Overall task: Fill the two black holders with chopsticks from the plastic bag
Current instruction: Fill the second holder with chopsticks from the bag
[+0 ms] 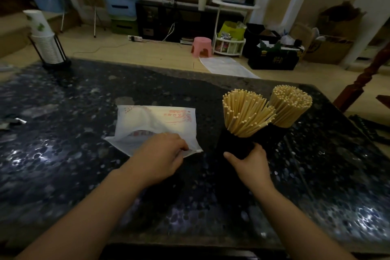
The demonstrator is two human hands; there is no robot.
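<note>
1. the left hand [161, 155] is resting on the near, open end of the plastic bag [156, 127], its fingers curled down onto the film and seemingly pinching the right edge; whether any chopstick is between them i cannot tell.
2. the right hand [252, 161] is cupping the base of the near black holder [236, 145], thumb spread to the left and fingers wrapping round the far side, hidden from view.
3. the bag is lying flat on the dark speckled counter [63, 133], looking nearly spent; little is showing inside it.
4. the chopsticks [245, 112] in the near holder are fanning out loosely, leaning right against the far black holder [274, 133], whose bundle [290, 105] is standing packed tight.
5. judging by this, the filling is looking almost finished.
6. risks: the splayed sticks are sitting top-heavy, so a nudge from the steadying hand could be tipping the holder or spilling sticks; dragging the thin bag could be scattering any leftovers across the counter.
7. beyond, a stack of paper cups [45, 42] is standing at the far left corner.
</note>
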